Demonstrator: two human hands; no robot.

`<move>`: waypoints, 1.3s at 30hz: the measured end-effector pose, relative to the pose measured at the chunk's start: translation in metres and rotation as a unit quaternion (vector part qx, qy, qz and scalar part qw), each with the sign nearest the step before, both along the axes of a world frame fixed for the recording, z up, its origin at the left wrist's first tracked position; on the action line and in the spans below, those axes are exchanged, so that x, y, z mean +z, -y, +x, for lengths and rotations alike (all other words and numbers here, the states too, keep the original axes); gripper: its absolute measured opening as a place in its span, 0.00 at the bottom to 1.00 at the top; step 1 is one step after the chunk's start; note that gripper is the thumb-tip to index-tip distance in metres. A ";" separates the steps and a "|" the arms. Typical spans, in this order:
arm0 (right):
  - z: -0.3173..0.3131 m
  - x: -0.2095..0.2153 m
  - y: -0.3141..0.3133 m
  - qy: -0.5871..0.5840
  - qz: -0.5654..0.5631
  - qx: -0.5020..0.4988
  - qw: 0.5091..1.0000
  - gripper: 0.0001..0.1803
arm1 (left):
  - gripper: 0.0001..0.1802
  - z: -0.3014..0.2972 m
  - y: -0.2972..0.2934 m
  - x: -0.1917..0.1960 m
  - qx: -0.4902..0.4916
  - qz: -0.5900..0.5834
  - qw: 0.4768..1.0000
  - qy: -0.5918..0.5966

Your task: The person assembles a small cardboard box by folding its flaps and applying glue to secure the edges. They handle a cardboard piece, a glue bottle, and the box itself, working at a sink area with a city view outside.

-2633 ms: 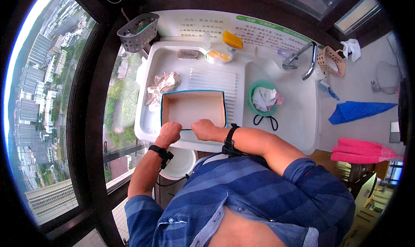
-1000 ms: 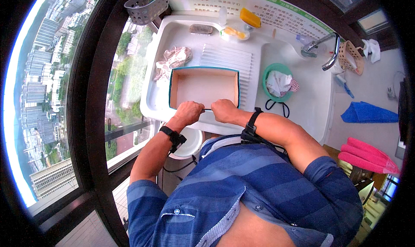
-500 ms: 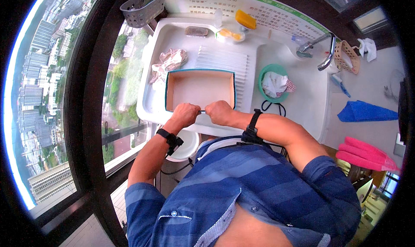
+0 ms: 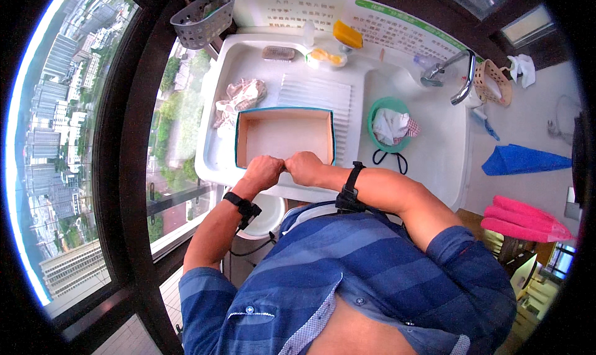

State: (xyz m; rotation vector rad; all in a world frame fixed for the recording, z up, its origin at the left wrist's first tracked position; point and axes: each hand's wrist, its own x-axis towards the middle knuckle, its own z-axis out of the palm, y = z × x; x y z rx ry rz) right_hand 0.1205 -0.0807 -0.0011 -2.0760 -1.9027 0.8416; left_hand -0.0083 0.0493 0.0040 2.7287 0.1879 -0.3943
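Two bare hands hold one open, tan, rectangular box [image 4: 287, 134] with a blue-green rim. The left hand [image 4: 264, 172] and the right hand [image 4: 305, 167] are side by side at the box's 6 o'clock edge. Both hands' fingers are curled tight on that edge, but the tips are hidden. One black strap [image 4: 242, 210] is on each wrist, so that makes two.

The box is over the left part of one white counter [image 4: 214, 153], and it is hard to tell if it rests there. From the box, with 12 o'clock away from the person, one crumpled pink-and-white cloth [image 4: 242, 98] lies at 10 o'clock. One grey oblong brush [image 4: 278, 53] and one small clear bottle [image 4: 308, 33] are at 12. At 1 o'clock there are one clear dish [image 4: 327, 59] of yellow bits and one yellow block [image 4: 347, 35]. One round green bowl [image 4: 373, 131] at 3 o'clock has a bunch of white and red-checked cloth [image 4: 390, 125] in it. One shiny silver tap [image 4: 470, 76] is at 2.

There are two baskets: one grey plastic basket [image 4: 205, 23] at 11 and one tan basket [image 4: 503, 89] with holes just past the tap. One blue cloth [image 4: 521, 161] is at 3, one bright pink cloth [image 4: 521, 220] at 4, and one white bucket [image 4: 267, 213] at 6.
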 end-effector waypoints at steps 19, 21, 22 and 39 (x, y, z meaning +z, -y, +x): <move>0.013 -0.003 0.022 0.015 -0.022 0.004 1.000 0.06 | 0.09 -0.004 0.005 0.000 0.033 -0.034 0.999 -0.016; 0.017 -0.003 0.025 0.009 -0.027 0.008 1.000 0.06 | 0.09 -0.002 0.006 0.004 0.026 -0.031 0.999 -0.021; 0.019 -0.006 0.027 0.007 -0.031 0.011 0.999 0.06 | 0.09 0.000 0.007 0.007 0.024 -0.031 0.999 -0.022; 0.026 0.002 0.041 0.048 -0.034 -0.004 0.998 0.10 | 0.06 -0.014 -0.021 -0.001 0.013 0.051 0.994 -0.095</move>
